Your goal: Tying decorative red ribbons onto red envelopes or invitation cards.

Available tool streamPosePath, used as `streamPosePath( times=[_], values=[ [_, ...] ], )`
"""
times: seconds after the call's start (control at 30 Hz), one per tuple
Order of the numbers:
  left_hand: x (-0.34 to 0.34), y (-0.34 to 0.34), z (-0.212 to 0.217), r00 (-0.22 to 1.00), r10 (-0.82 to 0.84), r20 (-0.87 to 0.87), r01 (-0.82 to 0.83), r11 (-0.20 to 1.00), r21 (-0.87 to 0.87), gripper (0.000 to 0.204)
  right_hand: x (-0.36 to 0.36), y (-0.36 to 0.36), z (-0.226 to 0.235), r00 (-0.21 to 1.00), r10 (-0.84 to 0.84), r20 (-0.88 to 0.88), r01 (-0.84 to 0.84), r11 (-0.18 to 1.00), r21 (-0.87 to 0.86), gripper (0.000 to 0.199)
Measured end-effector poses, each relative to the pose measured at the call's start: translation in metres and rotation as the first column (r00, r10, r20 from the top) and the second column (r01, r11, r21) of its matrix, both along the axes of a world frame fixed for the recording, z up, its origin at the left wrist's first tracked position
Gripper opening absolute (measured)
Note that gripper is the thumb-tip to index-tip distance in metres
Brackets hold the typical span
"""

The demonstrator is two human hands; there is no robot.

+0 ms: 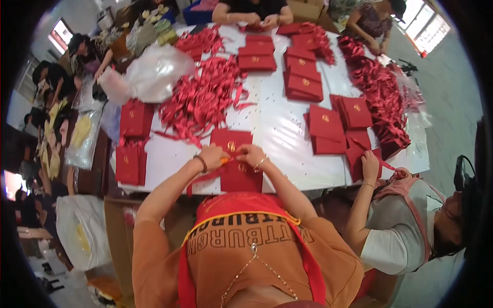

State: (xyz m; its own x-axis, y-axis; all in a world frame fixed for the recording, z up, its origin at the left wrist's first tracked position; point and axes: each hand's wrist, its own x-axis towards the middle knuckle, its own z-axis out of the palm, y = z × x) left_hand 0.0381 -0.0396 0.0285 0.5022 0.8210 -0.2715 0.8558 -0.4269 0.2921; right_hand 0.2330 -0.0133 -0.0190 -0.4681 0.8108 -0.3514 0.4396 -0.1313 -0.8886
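At the near edge of the table, in front of my body, lies a flat red packet (231,139) with a gold emblem. A second red packet (240,179) lies partly over it, nearer to me. My left hand (211,158) and my right hand (251,155) meet over the two, fingers pinched on a red ribbon (205,178) whose tail runs off to the left. Something small and orange shows at my left fingertips. The ribbon's part between my fingers is mostly hidden.
A white-topped table (272,123) holds a heap of red ribbons (200,97), stacked red packets (304,84) and another ribbon pile (382,97) at right. A plastic bag (159,72) lies at left. A co-worker (400,226) handles ribbon at my right; others work across the table.
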Motion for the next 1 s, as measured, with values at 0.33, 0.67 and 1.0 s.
streamPosePath(
  times=[0.33,0.67,1.0],
  values=[
    [0.014,0.035,0.002,0.922,0.205,0.327,-0.188,0.979,-0.084,0.025,0.004,0.003,0.004,0.99,0.047,0.13,-0.073,0.977,0.2,0.029],
    [0.018,0.019,0.011,0.911,0.091,0.402,-0.234,0.917,0.323,0.021,0.002,0.005,0.008,0.983,0.042,0.178,-0.083,0.969,0.231,0.029],
    [-0.01,0.0,0.015,0.653,0.487,0.58,-0.244,0.861,-0.447,0.014,-0.001,-0.032,0.049,0.97,0.098,0.224,-0.222,0.736,0.639,0.017]
  ],
)
